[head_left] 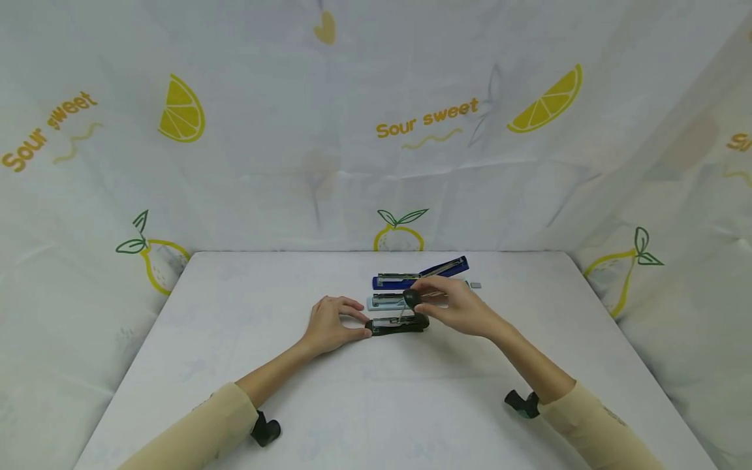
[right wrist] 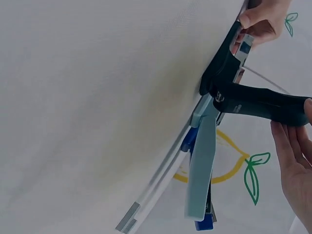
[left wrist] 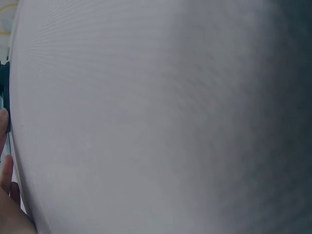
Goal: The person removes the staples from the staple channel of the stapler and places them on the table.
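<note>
A black stapler [head_left: 396,325] lies on the white table with its top arm swung up. My left hand [head_left: 331,325] pinches the left end of its base between thumb and fingers. The end of the raised arm is held by my right hand [head_left: 455,305]; in the right wrist view that arm [right wrist: 265,103] stands at about a right angle to the base. In the left wrist view only part of my left hand [left wrist: 10,204] and a dark bit of the stapler [left wrist: 5,92] show at the edge.
Just behind lies a light blue stapler [head_left: 376,304], partly hidden by my right hand. Farther back is a dark blue stapler [head_left: 452,266], opened wide. A small grey staple strip [head_left: 475,284] sits to the right. White printed cloth [head_left: 282,209] hangs behind the table.
</note>
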Demonstrator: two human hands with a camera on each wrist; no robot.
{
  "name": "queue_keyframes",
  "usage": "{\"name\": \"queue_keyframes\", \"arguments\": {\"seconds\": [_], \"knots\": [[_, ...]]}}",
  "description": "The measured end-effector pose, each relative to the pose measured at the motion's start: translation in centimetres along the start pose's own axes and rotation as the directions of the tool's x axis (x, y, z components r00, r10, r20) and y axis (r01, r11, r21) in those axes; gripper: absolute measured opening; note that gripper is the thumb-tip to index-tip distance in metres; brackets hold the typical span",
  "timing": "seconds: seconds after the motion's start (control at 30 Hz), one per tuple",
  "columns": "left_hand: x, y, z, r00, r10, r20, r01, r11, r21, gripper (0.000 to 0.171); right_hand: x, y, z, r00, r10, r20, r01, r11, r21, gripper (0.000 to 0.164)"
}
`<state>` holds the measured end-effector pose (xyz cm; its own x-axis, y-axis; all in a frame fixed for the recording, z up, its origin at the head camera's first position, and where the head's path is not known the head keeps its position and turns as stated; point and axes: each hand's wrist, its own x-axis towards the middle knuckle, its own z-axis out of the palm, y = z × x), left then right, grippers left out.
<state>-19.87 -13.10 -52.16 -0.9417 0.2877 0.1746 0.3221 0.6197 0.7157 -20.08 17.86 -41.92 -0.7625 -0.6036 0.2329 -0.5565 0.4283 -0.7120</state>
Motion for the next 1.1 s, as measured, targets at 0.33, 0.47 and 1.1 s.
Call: {"name": "queue_keyframes", "arguments": {"seconds": [0.33,0.47,1.1], "knots": [[-0.1,0.1,0.0,1.0,0.003,-0.002,-0.003,1.0,0.007,0.019,-1.4,1.0,-1.5,0.996,0.09,-0.008,-0.089,0.994,0.057,0.035],[-0.1,0.0,0.0,1.0,0.012,-0.007,-0.012,1.0,0.018,0.02,-2.1,1.8,-2.0,0.995,0.093,-0.032,-0.091,0.995,0.043,0.035],[0.0,0.0,0.1,1.0,0.009,-0.003,-0.009,1.0,0.025,0.019,-6.0,5.0,-5.2,0.985,0.17,0.037,-0.168,0.985,-0.047,0.04]]}}
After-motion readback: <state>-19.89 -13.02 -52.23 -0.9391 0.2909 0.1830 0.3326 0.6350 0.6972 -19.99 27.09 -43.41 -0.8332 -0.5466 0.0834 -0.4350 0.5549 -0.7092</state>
